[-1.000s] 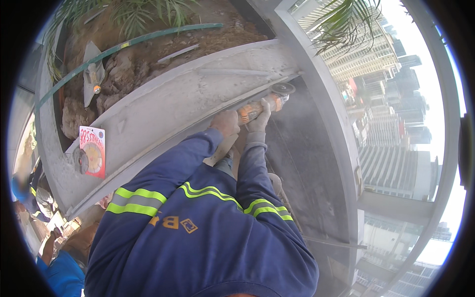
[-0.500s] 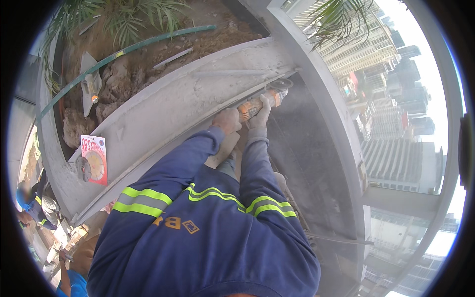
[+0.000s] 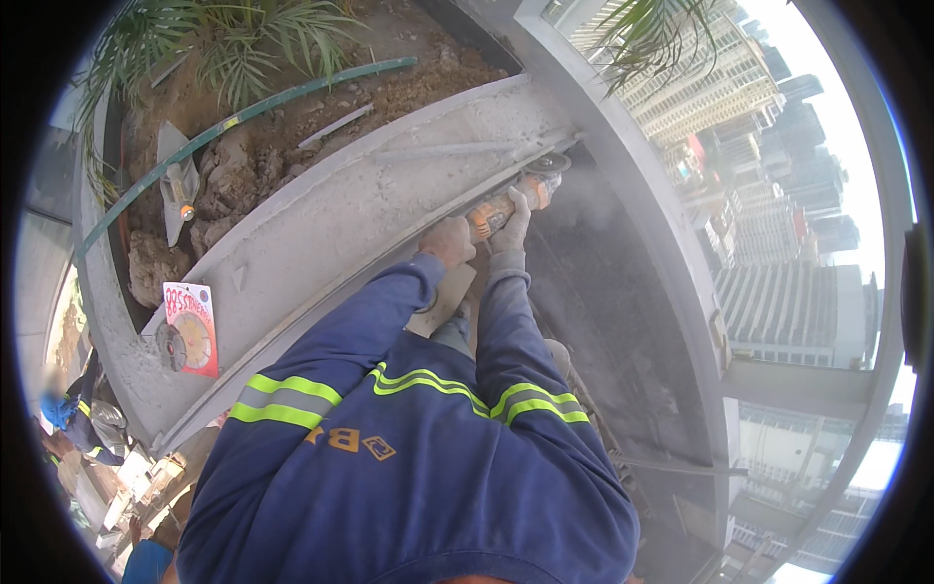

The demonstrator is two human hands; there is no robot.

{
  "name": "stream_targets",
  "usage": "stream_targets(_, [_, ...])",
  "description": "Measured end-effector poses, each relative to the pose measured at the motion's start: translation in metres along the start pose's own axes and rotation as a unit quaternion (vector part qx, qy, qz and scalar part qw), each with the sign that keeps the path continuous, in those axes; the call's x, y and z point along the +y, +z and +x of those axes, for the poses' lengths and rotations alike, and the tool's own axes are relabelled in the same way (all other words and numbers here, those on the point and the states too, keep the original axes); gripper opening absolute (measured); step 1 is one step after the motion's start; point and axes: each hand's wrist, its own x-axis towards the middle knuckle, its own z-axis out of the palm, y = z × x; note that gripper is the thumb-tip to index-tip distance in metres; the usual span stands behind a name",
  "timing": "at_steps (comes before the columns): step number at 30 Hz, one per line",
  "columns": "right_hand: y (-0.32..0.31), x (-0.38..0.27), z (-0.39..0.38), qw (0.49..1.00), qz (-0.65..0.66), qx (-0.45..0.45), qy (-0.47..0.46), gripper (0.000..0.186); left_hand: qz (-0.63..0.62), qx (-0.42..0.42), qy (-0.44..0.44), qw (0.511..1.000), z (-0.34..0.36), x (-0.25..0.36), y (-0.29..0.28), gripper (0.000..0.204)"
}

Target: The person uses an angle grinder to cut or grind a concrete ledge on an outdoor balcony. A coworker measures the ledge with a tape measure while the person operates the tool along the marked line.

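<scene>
Both my hands hold an orange and grey angle grinder (image 3: 492,215). My left hand (image 3: 449,240) is closed round its rear body, while my right hand (image 3: 512,223) wraps the part nearer the head. The round disc (image 3: 555,164) at the far end sits against or very close to the edge of the concrete ledge (image 3: 321,248); I cannot tell whether it touches. Pale dust hangs in the air to the right of the grinder.
On the ledge at left lie a red and white disc package (image 3: 201,331) and a dark grinding disc (image 3: 171,347). A planter holds soil, a green hose (image 3: 258,99), a trowel (image 3: 179,185) and palm fronds (image 3: 263,44). Co-workers (image 3: 83,414) are at lower left. Tall buildings show beyond the right-hand frame.
The view has shifted slightly, so the ledge and disc package sit a little lower and farther right. My hands keep the same hold on the grinder.
</scene>
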Motion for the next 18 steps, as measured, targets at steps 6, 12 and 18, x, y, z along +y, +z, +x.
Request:
stream_targets(6, [0.004,0.003,-0.009,1.000,0.000,0.003,-0.013,0.027,0.013,-0.015,-0.012,1.000,-0.007,-0.001,-0.006,0.036])
stream_targets(12, [0.008,0.004,-0.019,0.999,-0.018,0.024,-0.020,0.027,0.021,-0.017,-0.007,1.000,-0.015,-0.002,-0.010,0.036])
stream_targets(18, [0.015,0.003,-0.031,0.999,-0.021,0.013,-0.028,0.027,0.023,-0.008,-0.006,1.000,-0.019,-0.005,-0.010,0.035])
